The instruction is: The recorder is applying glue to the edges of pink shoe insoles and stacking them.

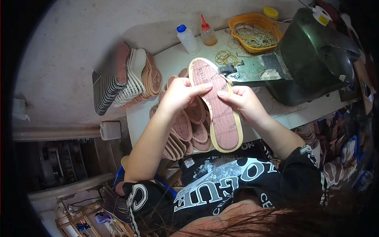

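Observation:
A shoe insole (pixel 226 126), pink with dark print and a cream rim, is held between my two hands, its toe end pointing away from me. My left hand (pixel 179 94) grips its left edge, thumb lying on the pink face. On the opposite edge my right hand (pixel 245 102) pinches it, the thumb also on top and the other fingers hidden beneath. The far right edge of the insole is close to the small black head (pixel 227 70) of a dark green machine (pixel 312 59); whether they touch I cannot tell. Left of the insole lies a pile of similar pink insoles (pixel 181 124).
Bundled insoles (pixel 132 81) stand by the wall at left. A blue-capped bottle (pixel 188 41), a red-tipped bottle (pixel 208 36), loose rubber-band-like loops (pixel 226 57) and a yellow basket (pixel 252 47) of cords occupy the far side of the white table (pixel 167 53).

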A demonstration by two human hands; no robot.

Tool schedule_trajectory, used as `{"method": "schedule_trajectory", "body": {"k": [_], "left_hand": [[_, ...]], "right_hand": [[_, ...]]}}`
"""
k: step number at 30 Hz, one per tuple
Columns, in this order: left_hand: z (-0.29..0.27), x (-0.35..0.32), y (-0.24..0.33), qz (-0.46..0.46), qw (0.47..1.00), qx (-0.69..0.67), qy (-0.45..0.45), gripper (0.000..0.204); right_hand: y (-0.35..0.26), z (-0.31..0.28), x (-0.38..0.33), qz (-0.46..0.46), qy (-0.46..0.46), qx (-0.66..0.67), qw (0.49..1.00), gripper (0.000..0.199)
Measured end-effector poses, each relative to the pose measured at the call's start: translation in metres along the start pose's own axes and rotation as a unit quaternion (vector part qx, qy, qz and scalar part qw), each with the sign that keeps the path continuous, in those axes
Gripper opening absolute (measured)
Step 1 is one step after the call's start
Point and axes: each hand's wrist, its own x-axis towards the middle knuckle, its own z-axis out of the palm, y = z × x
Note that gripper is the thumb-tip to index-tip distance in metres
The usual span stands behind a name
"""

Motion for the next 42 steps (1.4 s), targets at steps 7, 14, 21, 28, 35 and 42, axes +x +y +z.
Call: {"method": "schedule_trajectory", "body": {"k": [7, 14, 21, 28, 35, 42], "left_hand": [[-0.006, 0.012, 0.002, 0.007, 1.000, -0.016, 0.022, 0.029], [-0.017, 0.034, 0.013, 0.003, 0.999, -0.037, -0.013, 0.032], [-0.040, 0.068, 0.033, -0.016, 0.994, 0.109, -0.019, 0.047], [-0.057, 0.119, 0.030, 0.394, 0.849, 0.323, 0.140, 0.070], [-0.030, 0.125, 0.081, 0.228, 0.803, 0.406, -0.373, 0.043], [-0.039, 0.118, 0.083, 0.189, 0.814, 0.384, -0.393, 0.039]], "right_hand": [[0.008, -0.003, -0.043, 0.106, -0.080, -0.102, 0.986, 0.028], [0.023, 0.018, -0.051, 0.070, 0.010, -0.005, 0.997, 0.021], [0.022, 0.027, -0.021, 0.004, 0.081, 0.032, 0.996, 0.025], [0.012, 0.040, 0.006, -0.031, 0.106, 0.087, 0.990, 0.025], [0.007, 0.046, 0.011, -0.032, 0.173, 0.071, 0.982, 0.032], [0.000, 0.049, 0.013, -0.010, 0.177, 0.055, 0.983, 0.039]]}}
